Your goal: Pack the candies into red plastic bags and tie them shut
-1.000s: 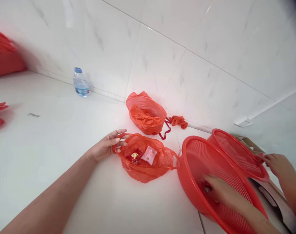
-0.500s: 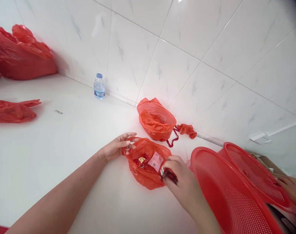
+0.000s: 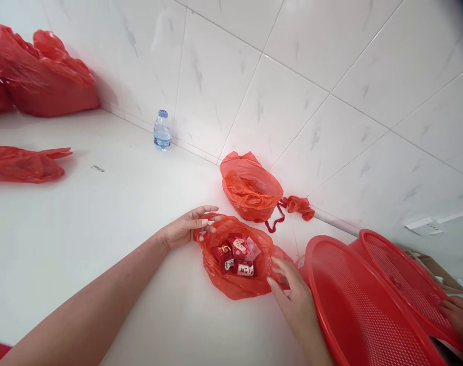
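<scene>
A thin red plastic bag (image 3: 231, 290) lies with its mouth open on the white surface. Inside it rest several small wrapped packets: a dark red one with gold print (image 3: 223, 251), a red one with a pale heart shape (image 3: 239, 245), a pink one (image 3: 253, 248) and a red-and-white one (image 3: 245, 268). My left hand (image 3: 191, 226) holds the bag's left rim, the film between its thumb and fingers. At the right rim, my right hand (image 3: 290, 284) has its fingers apart, touching the bag, and nothing is in it.
Behind stand a second open red bag (image 3: 250, 203), a red ribbon (image 3: 276, 219) and a crumpled red bag (image 3: 300, 206). Red mesh baskets (image 3: 346, 284) fill the right side, near another person's hand (image 3: 460, 312). A water bottle (image 3: 162, 131) and full red bags (image 3: 56, 86) are by the wall.
The dark red wrapped packets in my right hand have been let go into the bag. That hand has opened at the right rim. My left hand stays at the left rim; the view has shifted slightly.
</scene>
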A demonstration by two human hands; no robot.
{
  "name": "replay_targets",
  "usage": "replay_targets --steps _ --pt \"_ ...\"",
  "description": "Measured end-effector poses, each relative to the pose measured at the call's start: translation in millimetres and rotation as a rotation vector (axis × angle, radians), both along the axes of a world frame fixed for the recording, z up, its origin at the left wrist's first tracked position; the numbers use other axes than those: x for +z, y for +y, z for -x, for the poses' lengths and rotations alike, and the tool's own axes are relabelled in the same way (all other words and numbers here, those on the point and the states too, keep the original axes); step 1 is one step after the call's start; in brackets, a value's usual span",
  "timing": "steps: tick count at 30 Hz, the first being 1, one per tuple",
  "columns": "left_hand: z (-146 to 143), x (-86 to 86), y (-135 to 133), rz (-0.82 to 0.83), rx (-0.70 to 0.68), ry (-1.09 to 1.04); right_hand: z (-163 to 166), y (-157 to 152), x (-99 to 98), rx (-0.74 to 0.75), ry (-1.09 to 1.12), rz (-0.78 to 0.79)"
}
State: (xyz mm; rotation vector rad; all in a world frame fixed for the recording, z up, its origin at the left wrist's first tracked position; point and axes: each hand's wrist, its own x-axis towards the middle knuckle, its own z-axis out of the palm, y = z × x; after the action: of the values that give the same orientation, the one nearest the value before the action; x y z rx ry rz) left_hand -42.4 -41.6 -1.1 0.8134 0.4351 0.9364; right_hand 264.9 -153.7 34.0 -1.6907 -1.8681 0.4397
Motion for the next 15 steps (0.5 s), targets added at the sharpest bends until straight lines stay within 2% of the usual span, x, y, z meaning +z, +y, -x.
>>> replay_targets --steps 5,10,13,15 --pt "-1 2.1 -2 0.003 0.009 0.018 -26 -17 -15.0 -0.103 0.004 -0.108" --pt "-1 3.4 -1 0.004 0.031 0.048 -21 -15 -27.0 -0.229 -0.058 -0.248" --pt "-2 3.5 -4 -0.016 0.077 0.134 -12 -14 -37.7 -0.299 -0.038 -0.237" --pt "-3 2.6 -10 -0.043 0.123 0.269 -11 -15 -44.3 -0.321 0.097 -0.194"
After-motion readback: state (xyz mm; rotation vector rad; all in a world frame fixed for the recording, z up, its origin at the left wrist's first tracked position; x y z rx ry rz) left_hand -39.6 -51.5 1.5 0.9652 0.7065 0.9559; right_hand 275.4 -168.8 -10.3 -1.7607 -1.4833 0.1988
